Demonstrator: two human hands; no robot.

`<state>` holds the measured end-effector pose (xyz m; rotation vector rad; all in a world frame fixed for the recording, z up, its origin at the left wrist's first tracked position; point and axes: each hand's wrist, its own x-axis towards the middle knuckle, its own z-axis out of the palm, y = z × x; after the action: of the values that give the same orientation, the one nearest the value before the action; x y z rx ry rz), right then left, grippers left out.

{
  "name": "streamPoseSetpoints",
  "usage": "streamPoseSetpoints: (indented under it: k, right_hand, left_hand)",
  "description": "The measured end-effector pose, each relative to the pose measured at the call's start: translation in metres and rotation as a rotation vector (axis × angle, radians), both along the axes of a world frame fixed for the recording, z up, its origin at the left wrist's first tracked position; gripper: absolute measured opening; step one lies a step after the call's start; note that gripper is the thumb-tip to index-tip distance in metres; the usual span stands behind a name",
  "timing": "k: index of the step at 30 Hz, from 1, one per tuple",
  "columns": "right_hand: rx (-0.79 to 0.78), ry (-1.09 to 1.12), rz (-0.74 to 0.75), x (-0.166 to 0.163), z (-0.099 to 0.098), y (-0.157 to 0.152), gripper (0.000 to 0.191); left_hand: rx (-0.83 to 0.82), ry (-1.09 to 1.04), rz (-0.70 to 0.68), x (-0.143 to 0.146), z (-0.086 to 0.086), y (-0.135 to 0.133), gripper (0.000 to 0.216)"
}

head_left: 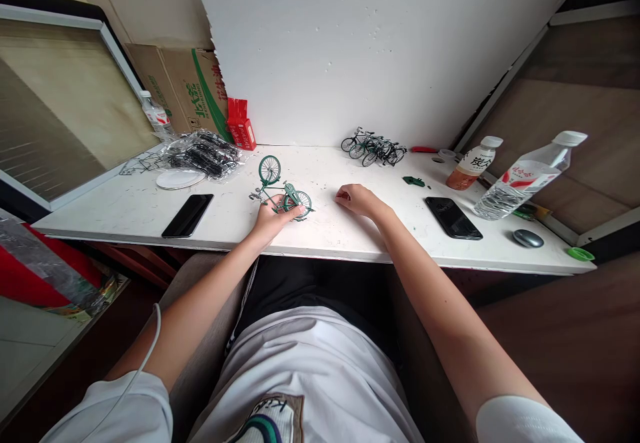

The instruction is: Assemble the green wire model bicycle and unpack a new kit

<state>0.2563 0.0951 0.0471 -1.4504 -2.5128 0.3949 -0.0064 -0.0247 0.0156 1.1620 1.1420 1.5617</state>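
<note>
A small green model bicycle (285, 193) is gripped in my left hand (274, 218), with the thumb pressed near its rear wheel. The bicycle is tipped, and its front wheel sticks up toward the back of the table. To its right, my right hand (356, 200) rests low at the white tabletop (320, 240), fingers curled and pinched together. Whatever may be between those fingertips is too small to see. Behind the right hand, several dark model bicycles (374, 146) stand in a cluster by the wall. Some small green parts (414, 181) lie farther right.
On the left are a phone (187, 216), a white disc (180, 178), a plastic-wrapped bundle of black parts (205, 153) and a red box (241, 125). On the right stand a brown drink bottle (473, 163) and a water bottle (527, 176), near a black phone (453, 217) and a mouse (528, 238).
</note>
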Motion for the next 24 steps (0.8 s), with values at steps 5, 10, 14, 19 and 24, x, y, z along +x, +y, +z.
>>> streamPoseSetpoints:
  k: [5, 10, 14, 19, 24]
  right_hand:
    - [0.009, -0.036, -0.011, -0.0012, 0.0001, -0.0008, 0.024]
    - [0.007, -0.074, -0.029, -0.0042, 0.0015, -0.0026, 0.026]
    - [0.008, -0.085, -0.036, -0.005, 0.0013, -0.0027, 0.026]
    - [0.012, -0.081, -0.036, -0.004, -0.0006, -0.0018, 0.023]
    - [0.014, -0.077, -0.039, -0.004, -0.0017, -0.0011, 0.021]
  left_hand:
    - [-0.002, 0.01, -0.007, 0.0004, 0.0005, -0.0004, 0.048]
    - [0.005, 0.025, -0.005, -0.0001, -0.001, 0.0003, 0.047]
    - [0.02, 0.033, -0.021, -0.0017, -0.0047, 0.0018, 0.047]
    - [0.009, 0.039, -0.019, -0.0009, -0.0044, 0.0014, 0.047]
    - [0.007, 0.062, -0.01, 0.0005, -0.0011, -0.0002, 0.047]
